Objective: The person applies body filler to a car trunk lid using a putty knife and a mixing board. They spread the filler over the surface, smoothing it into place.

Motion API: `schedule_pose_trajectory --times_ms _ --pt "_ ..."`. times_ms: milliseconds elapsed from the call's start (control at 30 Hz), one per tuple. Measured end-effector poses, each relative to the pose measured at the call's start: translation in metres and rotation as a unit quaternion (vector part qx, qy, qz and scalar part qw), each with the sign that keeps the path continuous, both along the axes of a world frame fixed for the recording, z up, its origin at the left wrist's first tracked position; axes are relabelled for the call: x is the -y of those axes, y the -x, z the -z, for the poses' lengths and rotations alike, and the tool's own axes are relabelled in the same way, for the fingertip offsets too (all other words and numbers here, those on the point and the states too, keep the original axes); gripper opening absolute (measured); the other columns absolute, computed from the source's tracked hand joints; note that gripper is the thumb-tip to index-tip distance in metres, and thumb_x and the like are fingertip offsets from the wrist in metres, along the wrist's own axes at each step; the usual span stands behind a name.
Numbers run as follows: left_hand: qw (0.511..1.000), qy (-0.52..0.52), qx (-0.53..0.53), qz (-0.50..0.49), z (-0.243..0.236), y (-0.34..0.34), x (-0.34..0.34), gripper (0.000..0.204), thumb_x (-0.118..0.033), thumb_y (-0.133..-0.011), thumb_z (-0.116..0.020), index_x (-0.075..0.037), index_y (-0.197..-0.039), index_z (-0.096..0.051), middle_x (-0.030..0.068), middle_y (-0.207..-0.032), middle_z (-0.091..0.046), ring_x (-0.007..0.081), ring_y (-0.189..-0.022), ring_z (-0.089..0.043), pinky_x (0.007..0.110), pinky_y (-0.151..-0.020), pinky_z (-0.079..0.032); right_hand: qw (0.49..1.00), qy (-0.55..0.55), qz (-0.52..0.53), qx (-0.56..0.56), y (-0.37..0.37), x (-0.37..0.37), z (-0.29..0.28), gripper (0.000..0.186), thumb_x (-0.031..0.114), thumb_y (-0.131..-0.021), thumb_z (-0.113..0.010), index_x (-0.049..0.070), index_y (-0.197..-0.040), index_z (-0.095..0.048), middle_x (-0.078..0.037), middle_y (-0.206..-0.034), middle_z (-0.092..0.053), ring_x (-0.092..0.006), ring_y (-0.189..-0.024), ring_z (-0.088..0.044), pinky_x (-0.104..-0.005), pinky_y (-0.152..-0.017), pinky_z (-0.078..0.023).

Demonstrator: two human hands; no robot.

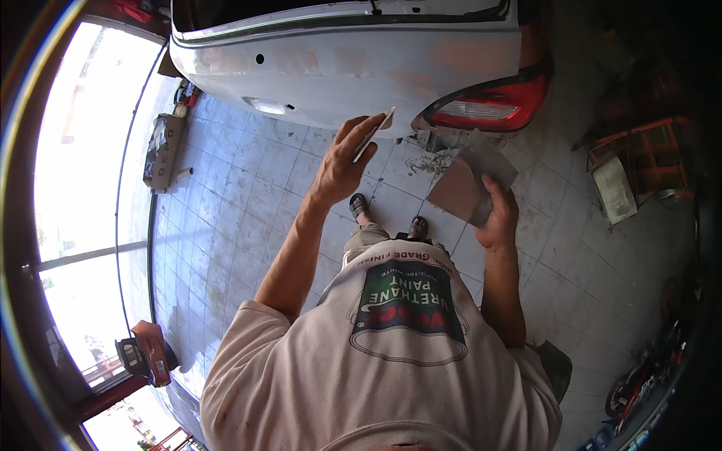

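My left hand [344, 161] is closed on a thin flat piece [374, 137] with a pale edge, held between thumb and fingers; its kind is not clear. My right hand [497, 216] grips a flat square sheet or board [457, 189], brownish red on one part and grey on another. Just beyond both hands stands the rear of a car [338, 79], its pale grey panel marked with pinkish patches. The red and clear tail light [492, 105] is fitted at its right corner. Neither hand visibly touches the car.
Smudged pale tiles [248, 180] cover the floor around my feet. At the left, a cardboard box [164, 150] stands near the bright glass front. An orange metal frame [639, 161] with a pale slab [614, 189] is at the right. A red wheeled thing [628, 391] sits lower right.
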State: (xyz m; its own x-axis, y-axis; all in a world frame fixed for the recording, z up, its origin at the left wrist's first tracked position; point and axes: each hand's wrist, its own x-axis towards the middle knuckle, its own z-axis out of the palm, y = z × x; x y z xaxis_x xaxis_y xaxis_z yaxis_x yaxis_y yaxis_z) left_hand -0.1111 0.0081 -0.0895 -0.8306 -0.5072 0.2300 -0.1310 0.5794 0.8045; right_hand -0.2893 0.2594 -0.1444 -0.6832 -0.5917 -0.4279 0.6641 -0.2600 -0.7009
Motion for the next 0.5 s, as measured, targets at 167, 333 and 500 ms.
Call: schedule_pose_trajectory --times_ms 167,333,500 --pt "0.969 0.064 -0.136 0.196 -0.022 0.012 -0.072 0.053 -0.022 -0.103 -0.07 -0.018 -0.155 -0.062 0.0185 -0.152 -0.055 0.0393 -0.141 -0.057 0.051 -0.117 -0.05 0.925 0.252 -0.1 0.267 -0.024 0.034 0.021 0.046 0.025 -0.107 -0.062 0.001 -0.146 -0.059 -0.016 -0.135 -0.07 -0.0287 -0.116 -0.073 -0.0469 -0.1 -0.061" --pt "0.936 0.21 0.16 0.232 0.063 -0.065 -0.041 0.046 -0.022 -0.099 -0.073 -0.02 -0.145 -0.071 0.0118 -0.144 -0.063 0.0359 -0.139 -0.06 0.052 -0.116 -0.052 0.765 0.506 -0.239 0.319 -0.009 0.024 -0.025 0.053 0.026 -0.108 -0.059 -0.004 -0.151 -0.052 -0.018 -0.134 -0.068 -0.0304 -0.115 -0.072 -0.0476 -0.1 -0.061" --pt "0.928 0.349 0.129 0.035 0.033 -0.067 0.073 0.043 -0.013 -0.104 -0.065 -0.02 -0.145 -0.071 0.0122 -0.139 -0.071 0.0326 -0.133 -0.065 0.047 -0.111 -0.055 0.973 0.187 -0.033 -0.132 0.037 0.007 -0.075 0.054 0.022 -0.106 -0.064 -0.006 -0.151 -0.051 -0.016 -0.139 -0.066 -0.0245 -0.121 -0.068 -0.0412 -0.105 -0.056"
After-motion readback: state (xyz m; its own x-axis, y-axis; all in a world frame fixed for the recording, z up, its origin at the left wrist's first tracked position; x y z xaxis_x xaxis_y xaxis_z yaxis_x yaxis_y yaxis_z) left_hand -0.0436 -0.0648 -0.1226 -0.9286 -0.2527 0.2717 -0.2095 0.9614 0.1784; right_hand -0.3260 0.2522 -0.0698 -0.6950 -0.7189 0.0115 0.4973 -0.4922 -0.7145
